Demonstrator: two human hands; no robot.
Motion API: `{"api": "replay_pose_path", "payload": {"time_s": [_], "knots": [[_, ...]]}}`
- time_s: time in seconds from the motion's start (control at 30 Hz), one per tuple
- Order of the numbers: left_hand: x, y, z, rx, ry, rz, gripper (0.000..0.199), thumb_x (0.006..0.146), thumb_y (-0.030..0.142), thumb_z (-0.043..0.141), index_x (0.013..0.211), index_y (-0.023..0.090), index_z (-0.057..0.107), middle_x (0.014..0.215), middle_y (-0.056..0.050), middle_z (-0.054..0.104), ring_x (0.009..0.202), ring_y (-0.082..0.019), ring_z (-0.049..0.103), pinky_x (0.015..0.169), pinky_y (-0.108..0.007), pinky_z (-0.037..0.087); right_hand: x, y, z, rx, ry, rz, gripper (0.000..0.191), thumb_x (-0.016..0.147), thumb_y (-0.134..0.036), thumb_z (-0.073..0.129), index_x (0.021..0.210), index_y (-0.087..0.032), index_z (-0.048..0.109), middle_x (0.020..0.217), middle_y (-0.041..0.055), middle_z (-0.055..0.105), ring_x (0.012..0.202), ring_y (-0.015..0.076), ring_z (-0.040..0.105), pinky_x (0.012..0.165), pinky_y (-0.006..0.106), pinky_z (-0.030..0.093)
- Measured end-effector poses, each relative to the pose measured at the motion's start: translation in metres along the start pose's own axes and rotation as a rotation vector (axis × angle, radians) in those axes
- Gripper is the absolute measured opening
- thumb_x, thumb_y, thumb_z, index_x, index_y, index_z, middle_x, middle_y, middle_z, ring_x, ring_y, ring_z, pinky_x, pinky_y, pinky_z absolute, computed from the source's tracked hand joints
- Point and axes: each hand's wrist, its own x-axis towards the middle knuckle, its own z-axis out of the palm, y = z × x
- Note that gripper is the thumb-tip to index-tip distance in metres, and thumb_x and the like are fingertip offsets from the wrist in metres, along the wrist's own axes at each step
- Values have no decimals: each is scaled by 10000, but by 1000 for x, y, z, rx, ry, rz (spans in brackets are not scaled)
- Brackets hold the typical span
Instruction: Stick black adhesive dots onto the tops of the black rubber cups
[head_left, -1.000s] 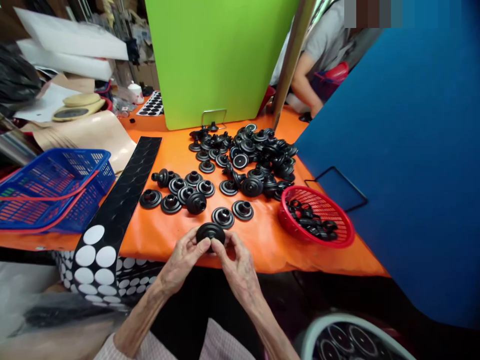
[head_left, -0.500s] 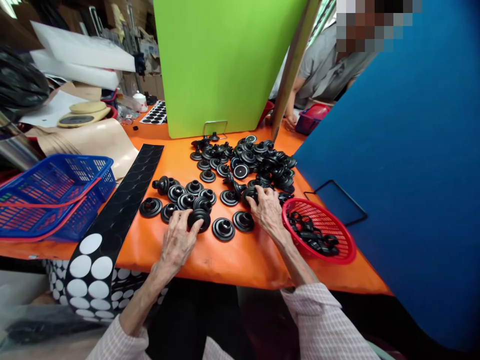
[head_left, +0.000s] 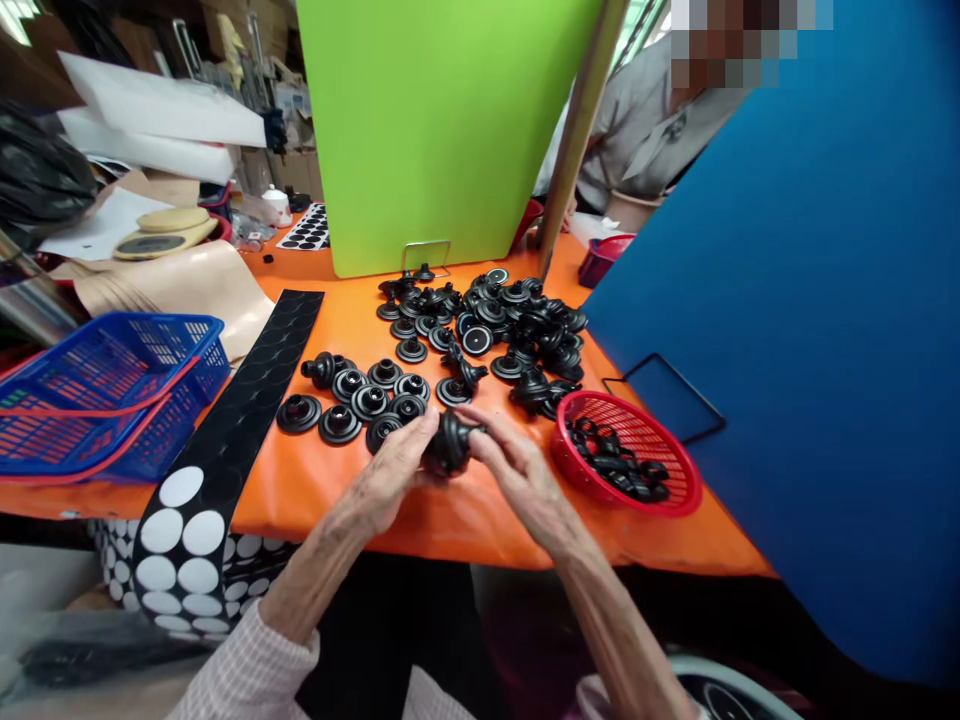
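A black moulded rubber boot (head_left: 450, 445) is held over the orange-covered table (head_left: 480, 530), pinched between the fingers (head_left: 427, 425) of the left hand (head_left: 390, 465) and those of the right hand (head_left: 521, 475), close beside a crowd of matching round-flanged rubber parts (head_left: 375, 405). Should the smooth rubber slip from the fingertips, it could be dropped among those parts and scatter them, or roll toward the red plastic mesh basket (head_left: 559, 450).
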Motion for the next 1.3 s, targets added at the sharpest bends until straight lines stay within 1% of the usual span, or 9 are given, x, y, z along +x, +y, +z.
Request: {"api": "replay_pose_path", "payload": {"time_s": [0.07,0.2,0.37,0.5,0.67,0.77,1.0,1.17,1.3], "knots": [[-6,-4,0,-127,-64,-64,486,836,537,586,1052,113,685,950,-143,716,838,-229,674,610,-261,518,-13,-1,11,-40,-34,10,496,832,-459,601,1290,-271,564,1233,55,627,1083,223,596,959,392,483],[-24,-21,-9,-234,-53,-105,432,855,455,604,1112,116,677,1032,-154,717,948,-255,663,695,-300,550,-27,9,25,-41,-22,67,596,728,-476,710,1266,-250,590,1158,77,602,930,204,602,881,388,509],[-39,-46,-12,-306,-22,-93,399,859,414,607,1109,115,689,1146,-158,691,1101,-300,611,853,-395,548,-40,27,36,162,14,156,524,682,-465,745,1140,-243,621,1159,65,592,1017,217,604,905,368,512],[-45,-55,-9,-300,-58,-88,385,891,398,557,1136,131,685,1177,-152,679,1110,-303,609,871,-417,541,-53,26,37,266,-12,204,469,727,-436,707,1137,-249,579,1152,57,598,1062,231,605,928,399,516],[-49,-51,-11,-191,-64,-27,345,866,392,591,1127,195,701,1182,-99,679,1103,-252,610,892,-331,520,-59,12,32,1,-61,134,571,736,-396,714,1258,-276,515,1228,55,558,1149,243,548,1002,443,458],[-50,-50,-12,-157,-62,-13,301,861,375,591,1073,209,726,1165,-83,686,1111,-248,604,874,-303,518,-57,10,34,-152,-36,69,513,714,-368,732,1182,-262,551,1167,51,578,1088,239,564,960,433,476],[-50,-57,-11,-339,21,-33,275,845,345,598,1024,184,732,1128,-86,693,1131,-256,586,937,-343,489,-54,19,55,-211,114,8,415,668,-345,726,1016,-225,535,964,35,605,889,215,615,800,373,537],[-48,-58,-6,-492,167,-26,297,765,353,674,976,148,718,1114,-101,692,1184,-287,554,1000,-387,450,-47,23,71,-235,227,-18,409,659,-349,713,981,-227,492,903,28,601,830,213,623,731,357,546],[-48,-60,0,-542,287,5,288,766,366,670,949,145,702,1154,-119,671,1202,-293,543,1004,-385,451,-39,27,80,-233,312,-46,435,642,-421,732,958,-243,493,883,26,609,793,218,626,708,364,545]]}}
